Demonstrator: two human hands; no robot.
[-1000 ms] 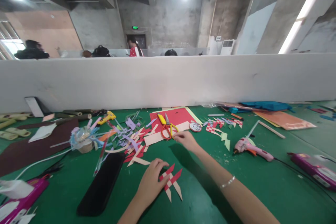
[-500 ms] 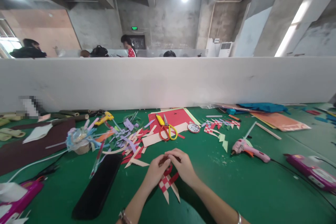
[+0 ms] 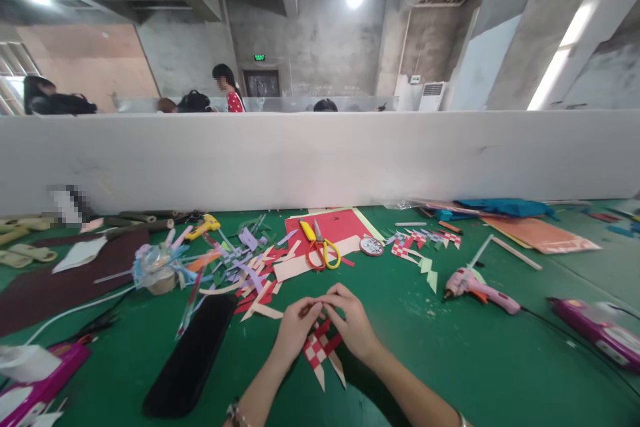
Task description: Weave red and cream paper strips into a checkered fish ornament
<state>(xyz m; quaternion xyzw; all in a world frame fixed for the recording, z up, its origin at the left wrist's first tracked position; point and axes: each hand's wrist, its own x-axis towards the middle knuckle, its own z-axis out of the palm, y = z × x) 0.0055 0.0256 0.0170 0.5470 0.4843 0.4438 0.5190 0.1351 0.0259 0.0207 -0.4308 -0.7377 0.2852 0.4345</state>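
Both hands meet over a small woven piece of red and cream paper strips (image 3: 320, 349) lying on the green table (image 3: 430, 360). My left hand (image 3: 294, 328) pinches the piece's top edge from the left, fingers closed. From the right, my right hand (image 3: 353, 323) pinches the same top edge, thumb and forefinger together. The strip ends stick out below the hands. Yellow-and-red scissors (image 3: 320, 247) lie just beyond the hands on a red sheet (image 3: 345, 221).
Left of the hands lie a black pouch (image 3: 193, 353) and a heap of paper scraps (image 3: 245, 267). A pink glue gun (image 3: 475, 285) and its cord lie to the right, another pink device (image 3: 600, 330) at far right. A white partition (image 3: 320, 153) backs the table; people stand beyond.
A second ago my right hand reached out by the scissors; it came back to the woven piece, and both hands now pinch its top edge. A person behind the partition walked left.
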